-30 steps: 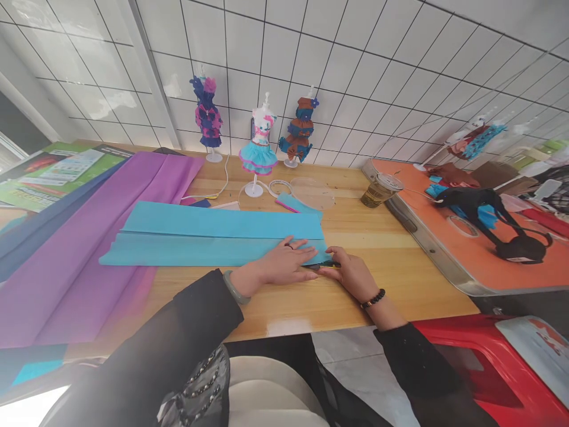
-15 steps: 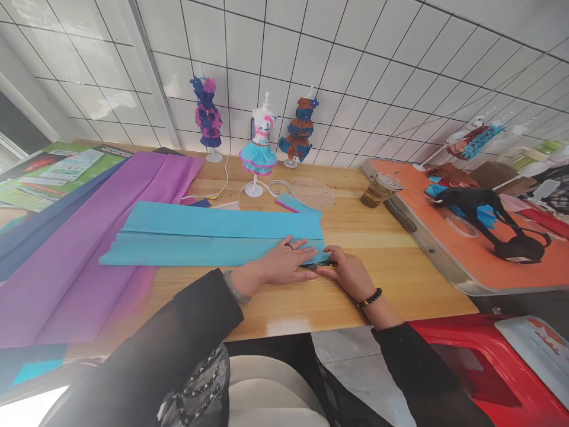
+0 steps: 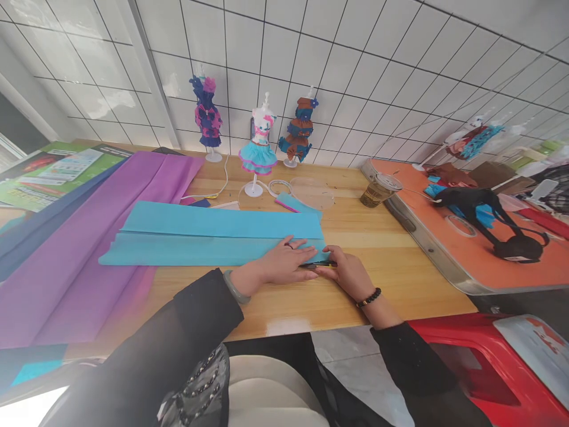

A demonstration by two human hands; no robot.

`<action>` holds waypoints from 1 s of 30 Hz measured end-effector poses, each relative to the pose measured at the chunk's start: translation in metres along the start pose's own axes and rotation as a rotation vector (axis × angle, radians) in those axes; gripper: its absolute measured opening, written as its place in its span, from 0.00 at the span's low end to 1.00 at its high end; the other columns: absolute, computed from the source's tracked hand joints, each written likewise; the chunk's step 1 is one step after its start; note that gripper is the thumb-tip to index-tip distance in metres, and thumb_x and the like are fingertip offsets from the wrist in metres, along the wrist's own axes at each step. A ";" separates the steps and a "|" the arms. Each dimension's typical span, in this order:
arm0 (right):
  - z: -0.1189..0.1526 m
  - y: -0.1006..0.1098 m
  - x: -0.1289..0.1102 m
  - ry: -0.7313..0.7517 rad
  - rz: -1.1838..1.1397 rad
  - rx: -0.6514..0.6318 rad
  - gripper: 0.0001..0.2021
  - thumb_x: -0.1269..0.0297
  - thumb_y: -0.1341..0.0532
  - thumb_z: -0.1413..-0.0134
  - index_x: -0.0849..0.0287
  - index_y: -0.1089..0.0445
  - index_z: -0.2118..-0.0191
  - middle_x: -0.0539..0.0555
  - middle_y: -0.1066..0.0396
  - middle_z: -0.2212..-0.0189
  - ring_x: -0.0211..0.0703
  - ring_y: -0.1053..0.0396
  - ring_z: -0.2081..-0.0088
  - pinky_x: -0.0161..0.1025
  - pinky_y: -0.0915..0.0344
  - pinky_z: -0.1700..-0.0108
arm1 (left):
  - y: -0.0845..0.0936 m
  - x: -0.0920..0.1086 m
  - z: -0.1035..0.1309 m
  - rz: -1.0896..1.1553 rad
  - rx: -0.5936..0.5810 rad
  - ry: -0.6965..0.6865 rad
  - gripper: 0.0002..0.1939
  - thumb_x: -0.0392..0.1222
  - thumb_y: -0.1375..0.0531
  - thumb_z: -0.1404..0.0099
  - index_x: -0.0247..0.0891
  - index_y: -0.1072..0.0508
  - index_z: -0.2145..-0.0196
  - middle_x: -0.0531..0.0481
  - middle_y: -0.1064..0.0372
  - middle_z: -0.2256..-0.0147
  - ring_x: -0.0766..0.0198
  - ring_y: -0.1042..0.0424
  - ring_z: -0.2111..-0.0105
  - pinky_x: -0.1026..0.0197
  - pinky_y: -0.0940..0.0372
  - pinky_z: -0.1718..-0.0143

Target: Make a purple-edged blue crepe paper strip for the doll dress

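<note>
Folded blue paper [image 3: 213, 228] lies lengthwise on the wooden table, its left part over purple paper [image 3: 106, 219]. Flat on its right end rests my left hand [image 3: 288, 262], fingers spread and pressing the sheet. My right hand [image 3: 349, 273] is closed around the handle of black-and-yellow scissors [image 3: 320, 264] at the sheet's near right corner. The blades point left, along the near edge and close under my left fingers; whether they are parted is too small to tell.
Behind the paper stand three small dress forms [image 3: 258, 155] in paper dresses. A lidded cup [image 3: 377, 190] is at the right, beside an orange table [image 3: 466, 261] with a black bag [image 3: 518, 249]. A red stool [image 3: 484, 356] stands at the lower right.
</note>
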State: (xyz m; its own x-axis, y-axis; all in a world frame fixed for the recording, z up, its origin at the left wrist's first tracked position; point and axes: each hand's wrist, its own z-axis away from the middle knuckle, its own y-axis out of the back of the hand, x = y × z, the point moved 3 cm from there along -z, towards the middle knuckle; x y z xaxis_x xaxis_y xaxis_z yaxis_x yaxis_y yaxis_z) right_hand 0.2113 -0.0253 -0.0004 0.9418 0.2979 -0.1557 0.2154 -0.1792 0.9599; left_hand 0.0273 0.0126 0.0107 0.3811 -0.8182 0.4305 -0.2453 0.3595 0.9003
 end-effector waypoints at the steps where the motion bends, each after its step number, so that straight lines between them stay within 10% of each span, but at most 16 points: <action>1: -0.001 0.000 -0.001 0.000 0.001 -0.001 0.26 0.43 0.48 0.51 0.60 0.40 0.55 0.56 0.29 0.73 0.46 0.30 0.72 0.36 0.40 0.74 | 0.001 0.001 0.000 0.001 0.000 0.000 0.34 0.63 0.63 0.38 0.43 0.57 0.39 0.51 0.56 0.39 0.57 0.61 0.39 0.49 0.70 0.41; 30: 0.000 0.001 -0.005 -0.031 0.005 -0.026 0.26 0.40 0.48 0.52 0.59 0.40 0.57 0.56 0.28 0.73 0.47 0.29 0.70 0.37 0.38 0.73 | 0.027 -0.013 0.013 0.403 0.077 0.103 0.29 0.57 0.62 0.35 0.48 0.59 0.39 0.57 0.63 0.38 0.63 0.58 0.39 0.59 0.55 0.41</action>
State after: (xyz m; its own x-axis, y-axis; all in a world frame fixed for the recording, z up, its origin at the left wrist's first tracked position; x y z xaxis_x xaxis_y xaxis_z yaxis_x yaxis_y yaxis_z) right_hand 0.2065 -0.0266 0.0013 0.9504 0.2680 -0.1578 0.2045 -0.1565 0.9663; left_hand 0.0045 0.0268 0.0286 0.3273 -0.5681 0.7551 -0.4571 0.6042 0.6527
